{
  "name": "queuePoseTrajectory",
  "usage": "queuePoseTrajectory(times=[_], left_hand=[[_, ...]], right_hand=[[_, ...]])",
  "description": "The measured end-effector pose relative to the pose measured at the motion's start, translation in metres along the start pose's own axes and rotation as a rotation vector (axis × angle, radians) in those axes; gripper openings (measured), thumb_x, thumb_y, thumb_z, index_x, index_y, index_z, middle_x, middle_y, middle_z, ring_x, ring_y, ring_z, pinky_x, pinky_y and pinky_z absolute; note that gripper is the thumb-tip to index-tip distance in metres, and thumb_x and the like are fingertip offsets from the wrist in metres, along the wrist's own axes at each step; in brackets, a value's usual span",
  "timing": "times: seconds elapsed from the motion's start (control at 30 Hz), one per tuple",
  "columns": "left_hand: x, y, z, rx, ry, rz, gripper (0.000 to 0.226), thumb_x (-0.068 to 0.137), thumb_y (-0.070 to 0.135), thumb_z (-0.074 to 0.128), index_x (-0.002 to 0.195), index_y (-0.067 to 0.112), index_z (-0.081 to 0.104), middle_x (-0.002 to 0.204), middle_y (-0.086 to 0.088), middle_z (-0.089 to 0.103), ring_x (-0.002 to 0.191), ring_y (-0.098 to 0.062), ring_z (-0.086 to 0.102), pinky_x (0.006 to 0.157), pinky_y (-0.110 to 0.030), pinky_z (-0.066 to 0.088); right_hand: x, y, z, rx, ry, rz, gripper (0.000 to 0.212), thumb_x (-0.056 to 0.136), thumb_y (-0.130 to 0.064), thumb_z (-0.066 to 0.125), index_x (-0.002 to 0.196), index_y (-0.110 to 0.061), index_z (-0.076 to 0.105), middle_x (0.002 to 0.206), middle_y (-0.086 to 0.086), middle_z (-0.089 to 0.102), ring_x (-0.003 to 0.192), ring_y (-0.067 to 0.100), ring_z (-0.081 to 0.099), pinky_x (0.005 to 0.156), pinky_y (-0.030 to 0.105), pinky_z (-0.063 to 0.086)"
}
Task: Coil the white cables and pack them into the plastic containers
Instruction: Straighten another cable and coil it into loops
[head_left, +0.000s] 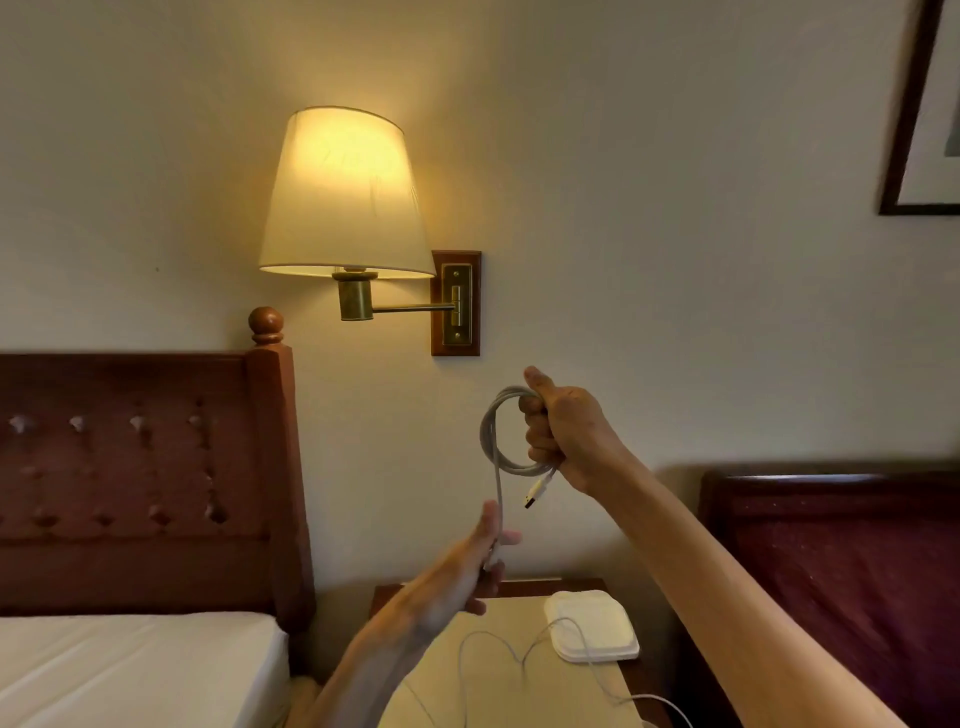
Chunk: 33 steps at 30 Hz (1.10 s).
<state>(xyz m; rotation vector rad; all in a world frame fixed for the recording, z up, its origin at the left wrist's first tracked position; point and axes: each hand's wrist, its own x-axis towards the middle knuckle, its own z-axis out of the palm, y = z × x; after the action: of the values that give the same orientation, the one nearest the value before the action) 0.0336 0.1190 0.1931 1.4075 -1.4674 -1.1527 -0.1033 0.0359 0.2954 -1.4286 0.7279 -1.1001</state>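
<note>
My right hand (563, 431) is raised in front of the wall, its fist closed around several loops of a white cable (493, 441). A USB plug (535, 493) dangles from the coil's lower side. One strand runs straight down from the coil into my left hand (467, 566), which pinches it between thumb and fingers just above the nightstand. A white plastic container (592, 626) with its lid on sits on the nightstand below, right of my left hand. More thin white cable (524, 660) lies loose across the nightstand and over the container.
The wooden nightstand (514, 686) stands between two beds: a white mattress (135, 665) with a padded red headboard (145, 478) on the left, a dark red headboard (831, 561) on the right. A lit wall lamp (345, 195) hangs above. A framed picture (924, 114) is at top right.
</note>
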Motion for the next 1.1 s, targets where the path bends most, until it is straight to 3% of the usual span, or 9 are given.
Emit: queuePoseTrajectory(times=[0.07,0.13,0.2,0.27,0.5,0.63,0.77,0.87,1.1], left_hand=[[-0.005,0.018,-0.014,0.013,-0.054,-0.061,0.090,0.074,0.088,0.011,0.140,0.034,0.042,0.126,0.000,0.056,0.124,-0.018,0.047,0.107,-0.043,0.030],[-0.001,0.035,-0.025,0.012,0.170,0.043,0.088,0.079,0.076,0.012,0.146,0.025,0.038,0.141,-0.001,0.047,0.134,-0.020,0.040,0.112,-0.042,0.025],[0.007,0.049,-0.030,-0.108,0.414,0.272,0.065,0.088,0.063,0.027,0.130,0.021,0.053,0.131,-0.002,0.057,0.118,-0.017,0.054,0.105,-0.038,0.039],[0.013,0.058,-0.027,-0.193,0.476,0.380,0.039,0.099,0.046,0.040,0.112,0.018,0.063,0.113,-0.004,0.067,0.105,-0.017,0.063,0.093,-0.037,0.050],[0.016,0.057,-0.029,-0.490,0.141,0.337,0.039,0.096,0.040,0.052,0.086,0.004,0.065,0.067,-0.006,0.054,0.062,-0.016,0.052,0.067,-0.033,0.050],[0.016,0.059,-0.025,-0.603,0.070,0.323,0.035,0.099,0.036,0.049,0.074,0.013,0.053,0.058,0.002,0.028,0.054,-0.013,0.032,0.055,-0.027,0.039],[0.020,0.059,-0.020,-0.534,0.307,0.374,0.037,0.099,0.032,0.049,0.067,0.015,0.047,0.054,0.005,0.029,0.049,-0.010,0.029,0.047,-0.022,0.031],[0.022,0.059,-0.025,-0.508,0.453,0.415,0.038,0.100,0.031,0.049,0.065,0.017,0.049,0.052,0.006,0.030,0.046,-0.009,0.029,0.046,-0.023,0.029],[0.027,0.052,-0.025,-0.474,0.524,0.404,0.040,0.101,0.031,0.048,0.062,0.019,0.050,0.048,0.008,0.029,0.047,-0.010,0.027,0.051,-0.029,0.027]], right_hand=[[-0.002,-0.001,-0.001,-0.027,-0.030,0.029,0.051,0.105,-0.038,0.037,0.058,-0.018,0.044,0.049,-0.005,0.029,0.042,0.010,0.023,0.043,0.023,0.026],[-0.004,0.001,0.000,-0.034,-0.057,0.058,0.051,0.104,-0.038,0.038,0.057,-0.019,0.044,0.049,-0.005,0.029,0.042,0.010,0.024,0.041,0.022,0.027],[-0.006,0.006,0.003,-0.052,-0.081,0.065,0.051,0.104,-0.039,0.037,0.058,-0.019,0.045,0.050,-0.005,0.030,0.042,0.010,0.025,0.042,0.022,0.028],[-0.007,0.009,0.007,-0.079,-0.109,0.050,0.050,0.105,-0.039,0.036,0.059,-0.019,0.045,0.051,-0.004,0.030,0.044,0.011,0.026,0.044,0.022,0.028],[-0.011,0.007,0.010,-0.035,-0.097,0.045,0.049,0.104,-0.038,0.039,0.059,-0.019,0.044,0.051,-0.003,0.027,0.045,0.012,0.023,0.046,0.024,0.024],[-0.013,0.010,0.013,-0.030,-0.093,0.042,0.049,0.104,-0.039,0.040,0.060,-0.018,0.045,0.051,-0.003,0.027,0.046,0.012,0.022,0.047,0.025,0.023],[-0.015,0.017,0.013,-0.119,-0.169,-0.024,0.049,0.106,-0.037,0.029,0.083,-0.009,0.061,0.062,0.003,0.050,0.054,0.015,0.047,0.060,0.027,0.045],[-0.017,0.027,0.005,-0.312,-0.139,-0.116,0.032,0.106,-0.023,0.035,0.102,-0.012,0.065,0.089,0.007,0.068,0.081,0.017,0.068,0.077,0.027,0.058],[-0.022,0.040,-0.010,-0.547,0.058,-0.237,0.011,0.091,-0.016,0.064,0.098,-0.015,0.073,0.085,0.001,0.071,0.073,0.013,0.067,0.064,0.018,0.055]])
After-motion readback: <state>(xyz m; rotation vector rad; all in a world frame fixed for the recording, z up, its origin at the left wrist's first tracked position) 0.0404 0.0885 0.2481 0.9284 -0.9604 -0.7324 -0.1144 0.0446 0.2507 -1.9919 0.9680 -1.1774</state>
